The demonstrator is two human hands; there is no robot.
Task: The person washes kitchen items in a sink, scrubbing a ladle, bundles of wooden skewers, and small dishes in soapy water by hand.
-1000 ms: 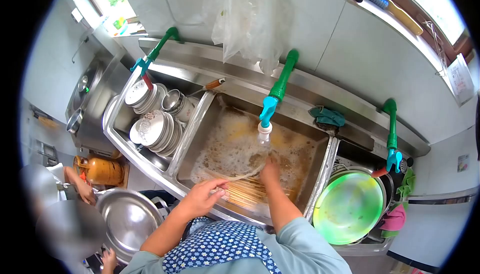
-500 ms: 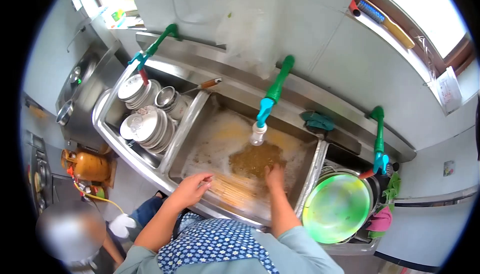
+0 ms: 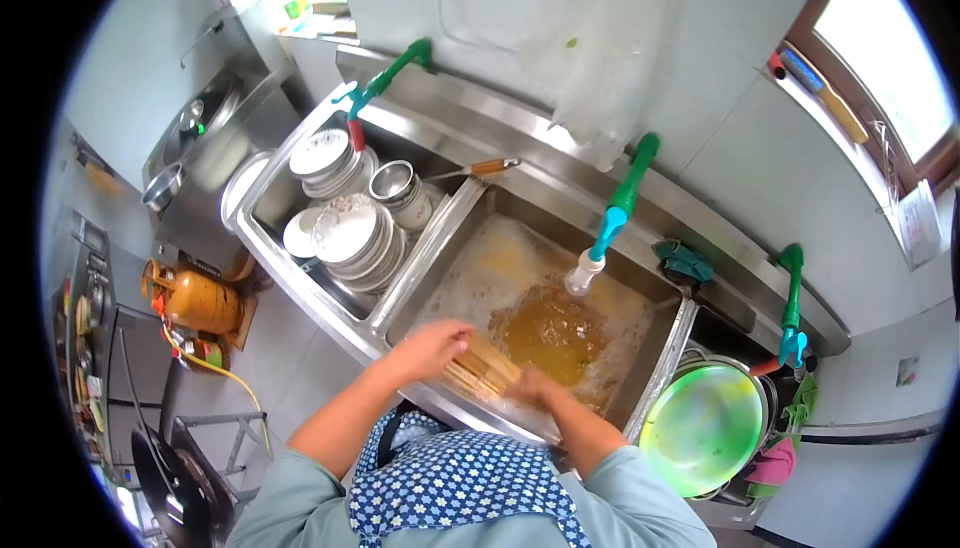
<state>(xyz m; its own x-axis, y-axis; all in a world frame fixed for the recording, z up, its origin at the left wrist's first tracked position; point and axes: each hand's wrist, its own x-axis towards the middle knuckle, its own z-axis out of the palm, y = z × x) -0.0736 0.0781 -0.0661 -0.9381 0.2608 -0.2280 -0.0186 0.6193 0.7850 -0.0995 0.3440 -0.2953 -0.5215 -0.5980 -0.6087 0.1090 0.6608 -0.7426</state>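
Note:
A bundle of pale wooden chopsticks (image 3: pixel 480 366) lies across the front of the middle sink basin (image 3: pixel 655 348), at the level of the foamy water. My left hand (image 3: pixel 438 346) is closed at the left end of the bundle, fingers curled against the sticks. At the other end, my right hand (image 3: pixel 530 388) grips the bundle; its fingers are partly blurred. Brownish water with suds (image 3: pixel 555 333) fills the basin beyond my hands. Above it hangs a green tap (image 3: pixel 630 188) with a clear nozzle, and the water below it is rippling.
Stacked white plates (image 3: pixel 350 233) and metal strainers (image 3: pixel 392 181) stand in the left basin. A wood-handled utensil (image 3: pixel 490 166) rests across the divider. The right basin holds a green bowl (image 3: pixel 700 430). A dark green cloth (image 3: pixel 685 261) lies on the back ledge. An orange gas cylinder (image 3: pixel 195 298) stands on the floor.
My hands have come closer together and closed on the ends of the chopsticks, which were spread in the water. The view has swung left, and the person at the lower left is out of sight.

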